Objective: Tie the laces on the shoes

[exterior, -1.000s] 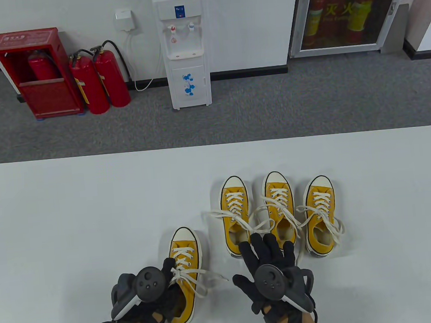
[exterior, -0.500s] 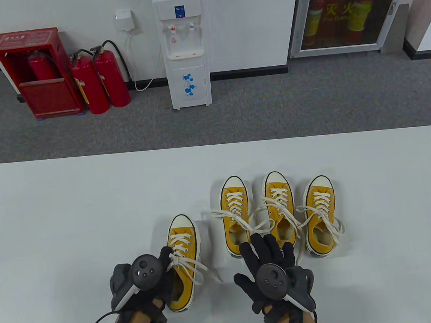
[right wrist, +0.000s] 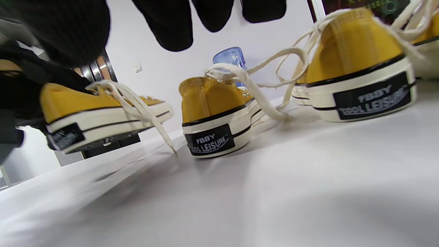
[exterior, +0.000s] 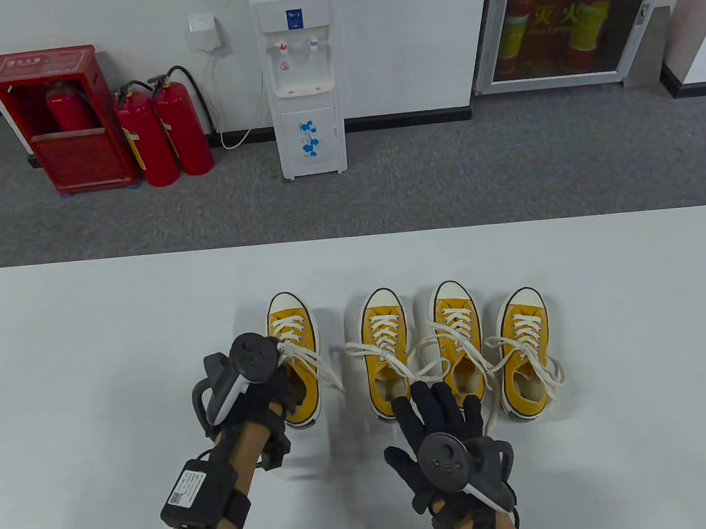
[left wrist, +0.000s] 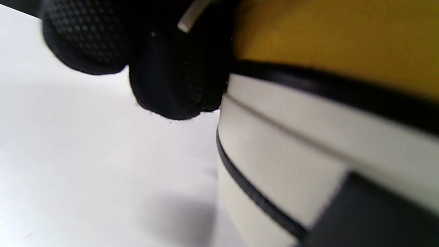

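Observation:
Four yellow canvas shoes with loose white laces stand in a row on the white table (exterior: 88, 337). My left hand (exterior: 277, 389) grips the leftmost shoe (exterior: 291, 335) at its heel side. In the left wrist view its fingers (left wrist: 171, 68) press against the shoe's yellow side above the white sole (left wrist: 291, 144). In the right wrist view this shoe (right wrist: 103, 109) hangs tilted, heel off the table, its lace dangling. My right hand (exterior: 438, 406) lies flat with fingers spread, just behind the second shoe (exterior: 385, 354) and third shoe (exterior: 457, 342). The fourth shoe (exterior: 524, 354) stands at the right.
Beyond the table's far edge are a water dispenser (exterior: 303, 77), red fire extinguishers (exterior: 162, 133) and a red cabinet (exterior: 56, 117) on grey carpet. A sensor box (exterior: 197, 491) is strapped to my left forearm.
My left hand has carried the leftmost shoe away from the front edge and up beside the other three. The right hand has stayed flat in place.

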The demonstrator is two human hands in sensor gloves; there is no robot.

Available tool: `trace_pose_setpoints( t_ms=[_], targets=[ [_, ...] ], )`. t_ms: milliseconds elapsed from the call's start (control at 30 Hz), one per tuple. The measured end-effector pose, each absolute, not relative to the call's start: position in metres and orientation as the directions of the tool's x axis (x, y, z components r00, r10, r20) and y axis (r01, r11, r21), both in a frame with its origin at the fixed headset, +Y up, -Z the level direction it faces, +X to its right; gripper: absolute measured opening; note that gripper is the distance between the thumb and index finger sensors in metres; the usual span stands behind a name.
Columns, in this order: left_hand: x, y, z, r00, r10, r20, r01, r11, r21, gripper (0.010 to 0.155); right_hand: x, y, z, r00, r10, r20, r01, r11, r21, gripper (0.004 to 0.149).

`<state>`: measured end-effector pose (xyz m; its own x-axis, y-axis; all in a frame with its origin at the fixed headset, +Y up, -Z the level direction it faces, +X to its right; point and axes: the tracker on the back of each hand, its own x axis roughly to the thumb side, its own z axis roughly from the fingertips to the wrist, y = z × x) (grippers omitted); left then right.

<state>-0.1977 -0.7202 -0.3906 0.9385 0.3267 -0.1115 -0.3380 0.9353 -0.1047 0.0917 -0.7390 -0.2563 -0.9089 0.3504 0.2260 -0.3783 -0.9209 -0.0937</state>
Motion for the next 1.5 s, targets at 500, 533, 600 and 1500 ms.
trace_pose_setpoints(
  t_ms=[500,533,600,1500],
  targets=[
    [-0.197,-0.751,-0.4,0.95,0.301,-0.083,-0.304,0.952,-0.026,0.065,0.089,-0.739,-0.256,-0.913,0.336,0.232,-0.363,-0.929,-0.08,0.077],
    [-0.199,-0.749,-0.398,0.943,0.323,-0.081,-0.326,0.945,-0.034,0.067,0.089,-0.739,-0.256,-0.913,0.335,0.233,-0.361,-0.929,-0.077,0.077],
    [-0.202,-0.744,-0.392,0.941,0.33,-0.075,-0.334,0.941,-0.051,0.072,0.089,-0.739,-0.256,-0.913,0.336,0.232,-0.361,-0.93,-0.075,0.077],
    [-0.241,-0.728,-0.273,0.966,0.138,0.22,-0.126,0.99,-0.069,0.092,0.085,-0.739,-0.255,-0.922,0.308,0.236,-0.334,-0.94,-0.077,0.079]
  ],
)
